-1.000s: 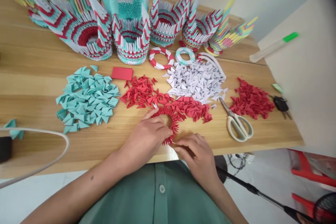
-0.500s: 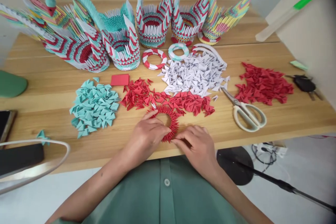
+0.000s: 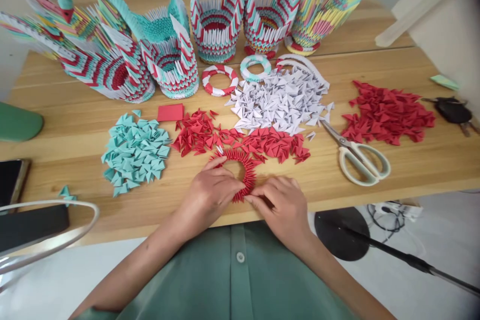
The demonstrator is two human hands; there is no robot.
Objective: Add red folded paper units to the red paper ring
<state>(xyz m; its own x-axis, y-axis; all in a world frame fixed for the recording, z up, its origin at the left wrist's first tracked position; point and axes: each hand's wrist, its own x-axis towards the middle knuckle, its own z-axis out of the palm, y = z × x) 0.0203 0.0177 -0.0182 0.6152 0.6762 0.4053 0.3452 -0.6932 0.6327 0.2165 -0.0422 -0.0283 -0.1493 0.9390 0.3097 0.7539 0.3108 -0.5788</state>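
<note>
While both hands meet at one piece of work near the front edge of the worktop (image 3: 71, 145), the scene reads as follows from left to right. A phone (image 3: 10, 185) lies at the far left, cut off by the border of view, with a white cable (image 3: 84, 204) looping below it. Paper swans (image 3: 127, 80) stand in a row along the back. In front of them: a heap of teal folded pieces (image 3: 137, 152), then a red paper stack (image 3: 170, 112). The left hand (image 3: 205, 195) has a narrow grip on the left side of a spiky red ring (image 3: 248, 172), which sits between the hands; a white piece (image 3: 219, 150) shows at the ring's upper left, beside the left forefinger. Behind it are a red-and-white ring (image 3: 220, 91), loose red pieces (image 3: 272, 144) and a teal-and-white ring (image 3: 255, 78). The right hand (image 3: 285, 207) has thumb and forefinger drawn close at the ring's lower right edge; cannot tell whether this grip pinches anything. Farther back, a white heap (image 3: 279, 102) touches the loose red. Rightward come scissors (image 3: 348, 145), blades toward the white heap, a second red heap (image 3: 390, 115) and a black key fob (image 3: 453, 110).
</note>
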